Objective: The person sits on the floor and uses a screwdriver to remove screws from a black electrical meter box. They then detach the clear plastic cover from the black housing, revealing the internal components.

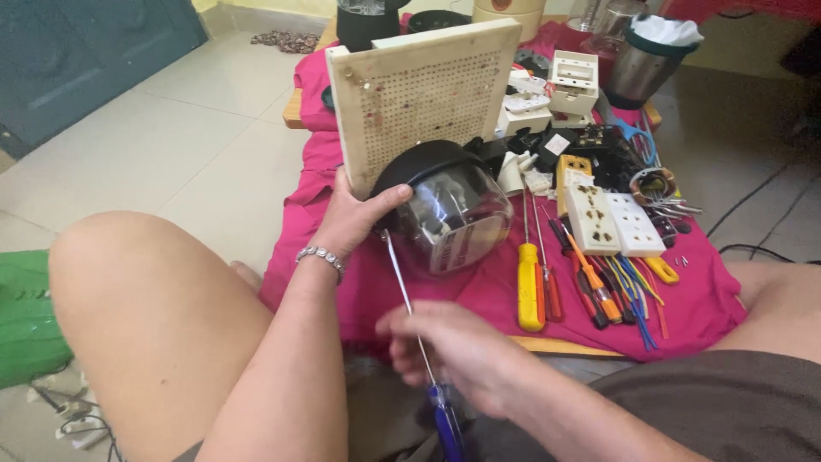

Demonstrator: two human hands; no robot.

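On the pink cloth (pixel 479 295) covering the low desk (pixel 556 346), a clear glass jar with a black base (pixel 449 210) lies tilted on its side. Left hand (pixel 355 218) grips the black base, thumb curled over its rim. Right hand (pixel 453 346), fingers closed, holds a long screwdriver with a blue handle (pixel 415 329); its shaft rises to the jar's lower edge. Behind the jar stands a perforated board (pixel 419 94). Beside it lie a yellow-handled screwdriver (pixel 530 291), white socket plates (pixel 611 218), and coloured wires (pixel 637 295). A steel pot (pixel 641 68) stands at the far edge.
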